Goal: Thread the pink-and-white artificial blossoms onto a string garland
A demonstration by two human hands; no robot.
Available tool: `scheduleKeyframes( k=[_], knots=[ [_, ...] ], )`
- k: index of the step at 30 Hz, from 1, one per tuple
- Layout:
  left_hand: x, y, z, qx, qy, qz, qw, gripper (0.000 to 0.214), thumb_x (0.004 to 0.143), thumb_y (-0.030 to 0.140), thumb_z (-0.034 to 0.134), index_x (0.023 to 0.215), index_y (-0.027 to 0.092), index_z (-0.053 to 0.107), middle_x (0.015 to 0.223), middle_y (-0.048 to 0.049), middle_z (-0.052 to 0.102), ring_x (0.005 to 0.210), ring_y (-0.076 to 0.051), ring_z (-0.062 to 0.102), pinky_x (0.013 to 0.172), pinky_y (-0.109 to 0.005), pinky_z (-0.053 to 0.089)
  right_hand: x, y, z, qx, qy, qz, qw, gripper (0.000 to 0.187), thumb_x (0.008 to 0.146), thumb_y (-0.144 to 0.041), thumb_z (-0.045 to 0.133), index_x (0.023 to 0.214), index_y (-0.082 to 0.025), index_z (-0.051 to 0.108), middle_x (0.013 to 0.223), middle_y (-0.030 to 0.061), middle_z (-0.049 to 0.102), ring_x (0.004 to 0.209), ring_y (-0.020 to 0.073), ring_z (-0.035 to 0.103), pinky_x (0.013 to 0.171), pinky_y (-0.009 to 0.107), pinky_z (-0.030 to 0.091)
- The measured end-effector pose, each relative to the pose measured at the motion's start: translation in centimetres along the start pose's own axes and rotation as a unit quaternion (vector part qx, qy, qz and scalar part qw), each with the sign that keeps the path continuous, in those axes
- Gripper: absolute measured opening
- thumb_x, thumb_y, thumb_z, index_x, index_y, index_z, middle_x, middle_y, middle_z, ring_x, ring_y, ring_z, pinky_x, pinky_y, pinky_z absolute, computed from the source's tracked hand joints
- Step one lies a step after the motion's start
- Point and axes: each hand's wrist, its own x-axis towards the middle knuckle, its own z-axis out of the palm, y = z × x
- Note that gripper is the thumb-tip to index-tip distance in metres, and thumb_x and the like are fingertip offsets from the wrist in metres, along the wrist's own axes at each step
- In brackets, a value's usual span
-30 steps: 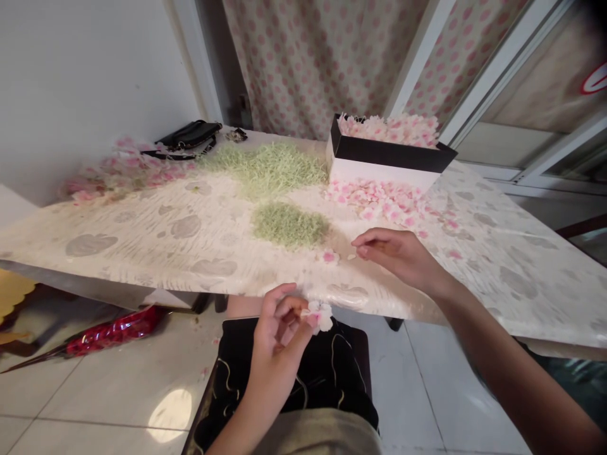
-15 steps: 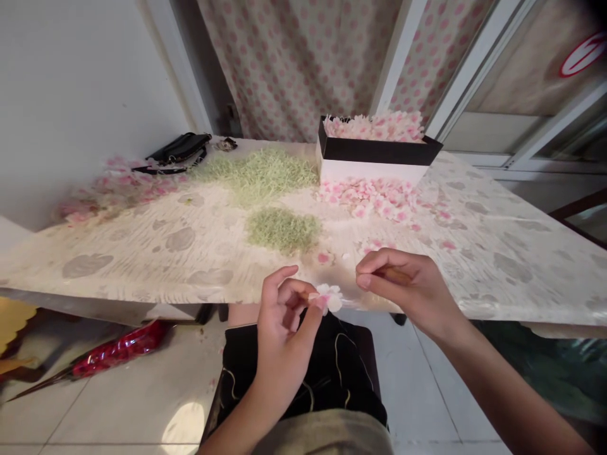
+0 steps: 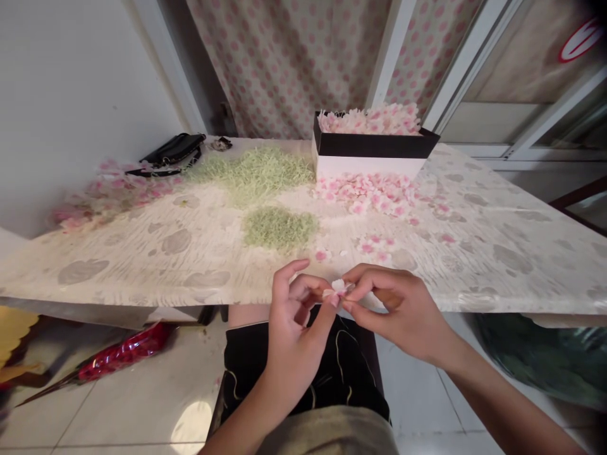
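Observation:
Just in front of the table's near edge, my left hand (image 3: 296, 316) pinches a small pink-and-white fabric flower (image 3: 338, 286) between thumb and fingers. My right hand (image 3: 393, 306) meets it from the right, its fingertips pinched on the same flower. On the table beyond lie a small heap of green stems (image 3: 279, 226), a larger green heap (image 3: 256, 170) and loose pink blossoms (image 3: 370, 193). A few single blossoms (image 3: 322, 254) lie close to my hands.
A black-and-white box (image 3: 370, 155) full of pink blossoms stands at the back of the table (image 3: 118, 253). Finished pink sprays (image 3: 104, 193) and a black bag (image 3: 173, 150) lie at the back left. A red wrapped bundle (image 3: 118, 352) rests on the tiled floor.
My right hand came back from the table surface to the left hand and closed on the flower. The left hand rose slightly with the flower.

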Motion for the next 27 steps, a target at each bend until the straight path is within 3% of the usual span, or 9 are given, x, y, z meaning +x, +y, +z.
scheduleKeyframes(
  k=[5,9,15,17,19,23,27],
  knots=[
    [-0.3,-0.1,-0.2,0.012,-0.031,0.002,0.999,0.04,0.086,0.011,0.064,0.116,0.028,0.045,0.081,0.0034,0.062,0.078,-0.012,0.061,0.077,-0.023,0.049,0.0,-0.3,0.0,0.018,-0.007,-0.011,1.0,0.018,0.075,-0.006,0.063,0.069,-0.022,0.058,0.082,-0.0012,0.066,0.078,0.0132,0.064,0.071,0.025,0.048],
    [-0.5,-0.2,-0.6,0.038,-0.08,0.018,0.996,0.039,0.09,0.011,0.058,0.121,0.03,0.043,0.086,0.0023,0.06,0.082,-0.012,0.06,0.08,-0.024,0.048,-0.4,-0.2,-0.1,0.036,-0.028,0.021,0.999,0.02,0.078,-0.007,0.061,0.068,-0.022,0.052,0.08,-0.0022,0.061,0.075,0.0124,0.061,0.07,0.025,0.048],
    [-1.1,-0.5,-1.0,0.103,-0.137,0.078,0.982,0.042,0.093,0.005,0.05,0.124,0.032,0.042,0.094,0.0012,0.059,0.089,-0.012,0.06,0.085,-0.025,0.048,-1.2,-0.2,0.0,0.07,-0.05,0.093,0.992,0.012,0.086,-0.02,0.059,0.097,-0.026,0.055,0.079,-0.0032,0.059,0.073,0.0119,0.058,0.067,0.023,0.048],
    [-1.2,-0.4,-1.2,0.129,-0.147,0.079,0.977,0.041,0.092,0.006,0.05,0.124,0.031,0.043,0.097,-0.0001,0.061,0.092,-0.014,0.061,0.087,-0.027,0.048,-1.5,0.1,-0.2,0.066,-0.071,0.09,0.991,0.003,0.09,-0.026,0.056,0.092,-0.025,0.057,0.079,-0.0018,0.059,0.072,0.0126,0.058,0.065,0.024,0.048],
    [-1.0,-0.2,-1.4,0.152,-0.162,0.075,0.972,0.037,0.093,0.008,0.051,0.121,0.03,0.046,0.101,-0.0018,0.062,0.095,-0.015,0.062,0.088,-0.028,0.049,-1.6,0.8,-0.6,0.047,-0.076,0.077,0.993,0.009,0.091,-0.03,0.055,0.085,-0.023,0.057,0.079,-0.0001,0.059,0.072,0.0143,0.059,0.064,0.026,0.049],
    [0.4,0.8,-2.4,0.242,-0.156,0.107,0.952,0.02,0.093,0.013,0.051,0.107,0.024,0.059,0.1,-0.005,0.065,0.091,-0.018,0.065,0.082,-0.03,0.052,-1.4,3.2,-2.4,-0.009,-0.006,0.025,1.0,0.007,0.091,-0.029,0.056,0.087,-0.025,0.057,0.086,0.002,0.062,0.078,0.0164,0.062,0.065,0.028,0.051],
    [3.3,2.0,-4.2,0.296,-0.085,0.14,0.941,0.013,0.09,0.016,0.055,0.089,0.022,0.067,0.092,-0.0054,0.067,0.086,-0.02,0.066,0.076,-0.031,0.054,-0.8,5.9,-4.7,-0.019,0.081,-0.002,0.997,0.002,0.09,-0.029,0.058,0.088,-0.027,0.059,0.094,0.0027,0.064,0.088,0.0174,0.063,0.075,0.03,0.051]
  ],
)
